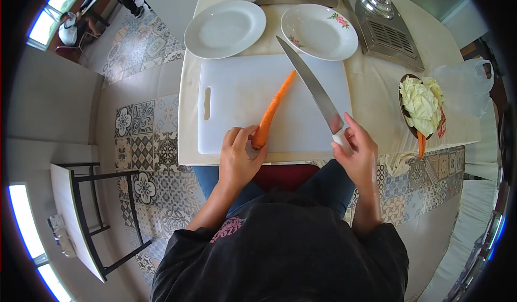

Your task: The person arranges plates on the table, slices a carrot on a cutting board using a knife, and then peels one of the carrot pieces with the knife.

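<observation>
My left hand (240,154) is closed around the thick end of an orange carrot (273,108), whose thin tip points away from me over the white cutting board (231,97). In my right hand (356,150) is a large kitchen knife (315,89), gripped by its white handle. The long blade slants up and to the left, its point near the rim of a flower-patterned plate (318,30). Between blade and carrot there is a gap. Both hands are at the near edge of the board.
A plain white plate (223,30) stands behind the board. Metal appliances (390,38) line the back of the table. To the right, a bowl of cabbage leaves (421,103) holds more carrot (421,144), beside a clear plastic bag (466,89). Two people are far off at upper left.
</observation>
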`<act>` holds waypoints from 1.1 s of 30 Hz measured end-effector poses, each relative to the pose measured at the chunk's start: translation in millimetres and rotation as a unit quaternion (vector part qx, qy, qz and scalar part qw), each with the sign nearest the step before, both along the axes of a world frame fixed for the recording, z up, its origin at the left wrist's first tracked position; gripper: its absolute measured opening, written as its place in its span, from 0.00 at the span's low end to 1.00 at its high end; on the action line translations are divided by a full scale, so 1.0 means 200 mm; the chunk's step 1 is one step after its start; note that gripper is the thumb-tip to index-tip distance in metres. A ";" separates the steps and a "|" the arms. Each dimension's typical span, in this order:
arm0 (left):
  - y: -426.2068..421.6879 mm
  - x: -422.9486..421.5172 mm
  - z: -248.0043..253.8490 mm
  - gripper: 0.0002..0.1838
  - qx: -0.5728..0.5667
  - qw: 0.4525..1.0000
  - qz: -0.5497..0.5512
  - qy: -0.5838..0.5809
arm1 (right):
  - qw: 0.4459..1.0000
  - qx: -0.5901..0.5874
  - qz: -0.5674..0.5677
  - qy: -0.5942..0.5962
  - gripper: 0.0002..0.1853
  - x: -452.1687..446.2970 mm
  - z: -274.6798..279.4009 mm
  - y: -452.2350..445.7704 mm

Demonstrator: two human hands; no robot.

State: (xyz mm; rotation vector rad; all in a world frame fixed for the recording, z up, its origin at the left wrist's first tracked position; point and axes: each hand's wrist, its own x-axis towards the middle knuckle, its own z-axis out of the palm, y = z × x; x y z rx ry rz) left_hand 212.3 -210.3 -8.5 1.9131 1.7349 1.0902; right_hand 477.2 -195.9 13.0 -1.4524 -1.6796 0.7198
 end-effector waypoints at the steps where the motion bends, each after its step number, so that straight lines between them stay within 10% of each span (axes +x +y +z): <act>1: -0.02 0.00 0.00 0.23 0.004 1.000 -0.003 0.009 | 1.000 0.005 0.002 -0.013 0.31 0.01 0.00 -0.02; 17: 0.07 -0.15 0.04 0.21 0.003 0.999 -0.032 0.043 | 0.966 -0.202 0.074 0.140 0.23 -0.13 0.04 -0.10; 22: 0.14 -0.19 0.05 0.23 -0.008 0.998 -0.050 0.032 | 0.988 -0.029 0.151 -0.022 0.31 -0.27 0.02 -0.09; 33: 0.16 -0.17 0.01 0.21 0.009 0.999 -0.034 0.021 | 0.970 -0.031 0.141 -0.194 0.40 -0.37 0.01 -0.14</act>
